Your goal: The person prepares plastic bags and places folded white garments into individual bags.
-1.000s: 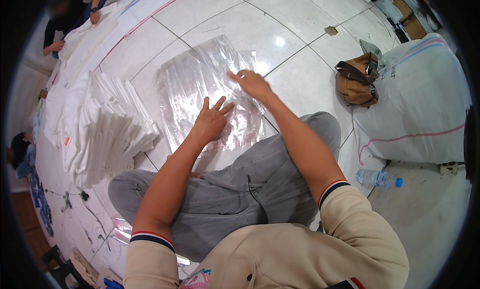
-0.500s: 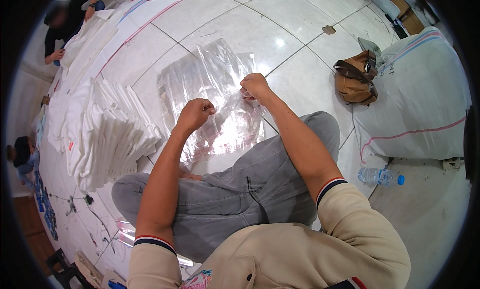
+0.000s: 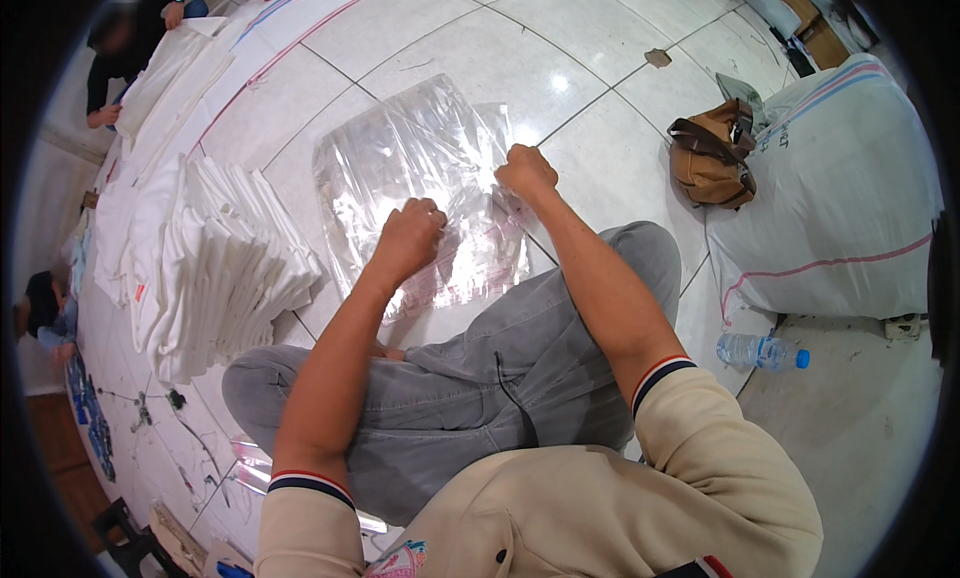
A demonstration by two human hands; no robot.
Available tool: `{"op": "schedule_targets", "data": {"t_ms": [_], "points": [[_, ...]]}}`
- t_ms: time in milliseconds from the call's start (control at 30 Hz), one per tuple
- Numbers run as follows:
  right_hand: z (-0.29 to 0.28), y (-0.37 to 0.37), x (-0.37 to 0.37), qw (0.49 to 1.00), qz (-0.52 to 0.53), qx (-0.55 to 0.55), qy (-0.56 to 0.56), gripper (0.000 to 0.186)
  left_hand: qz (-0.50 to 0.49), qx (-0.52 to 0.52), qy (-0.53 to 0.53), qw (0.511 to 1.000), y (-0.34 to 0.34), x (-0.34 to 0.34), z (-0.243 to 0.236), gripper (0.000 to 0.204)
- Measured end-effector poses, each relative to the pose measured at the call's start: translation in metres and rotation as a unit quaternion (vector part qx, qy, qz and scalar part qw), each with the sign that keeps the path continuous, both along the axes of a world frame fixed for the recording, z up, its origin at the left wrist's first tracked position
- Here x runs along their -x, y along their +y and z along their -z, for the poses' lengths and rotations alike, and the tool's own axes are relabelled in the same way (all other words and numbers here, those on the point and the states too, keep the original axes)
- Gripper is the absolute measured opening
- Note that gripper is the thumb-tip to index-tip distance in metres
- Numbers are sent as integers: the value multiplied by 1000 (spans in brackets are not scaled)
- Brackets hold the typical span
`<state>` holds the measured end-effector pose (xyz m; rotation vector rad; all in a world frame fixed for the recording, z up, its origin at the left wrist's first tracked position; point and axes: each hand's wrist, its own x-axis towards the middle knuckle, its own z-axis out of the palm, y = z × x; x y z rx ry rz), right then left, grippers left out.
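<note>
Clear plastic bags [image 3: 390, 143] lie overlapped on the tiled floor in front of my crossed legs, shiny and creased. My left hand [image 3: 412, 240] is closed over the near part of the top plastic bag, its fingers curled down into the film. Farther off, my right hand [image 3: 527, 176] pinches the bag's right edge, with its fingertips partly hidden by the knuckles. To the left of the bags stands a tall stack of folded white garments [image 3: 215, 268], one with a small red tag.
A large white sack [image 3: 840, 198] stands on the right, with a brown bag [image 3: 712, 163] against it and a water bottle [image 3: 762, 353] lying nearby. At the far left, other people handle white fabric [image 3: 165, 83] on a white sheet. Thread scraps [image 3: 177, 399] lie at left.
My left hand has moved right and turned knuckles up. My right hand has shifted slightly right and lower. The top plastic bag now lies flatter. A person at far left has shifted their hands.
</note>
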<state>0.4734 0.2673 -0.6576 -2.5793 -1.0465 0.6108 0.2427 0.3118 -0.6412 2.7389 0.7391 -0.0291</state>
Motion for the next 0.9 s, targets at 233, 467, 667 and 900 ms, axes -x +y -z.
{"op": "schedule_targets", "data": {"t_ms": [233,467,667,900], "points": [[-9,-4,9,997,-32,61,46,35,22,-15,114,993,-5,5,21,72],[8,1,0,987,-30,-16,159,40,16,13,87,996,5,6,17,45],[22,-2,18,972,-14,-33,234,44,-42,90,66,993,22,8,9,29],[8,-6,51,983,-56,32,170,43,-64,109,-17,992,27,16,11,36]]}}
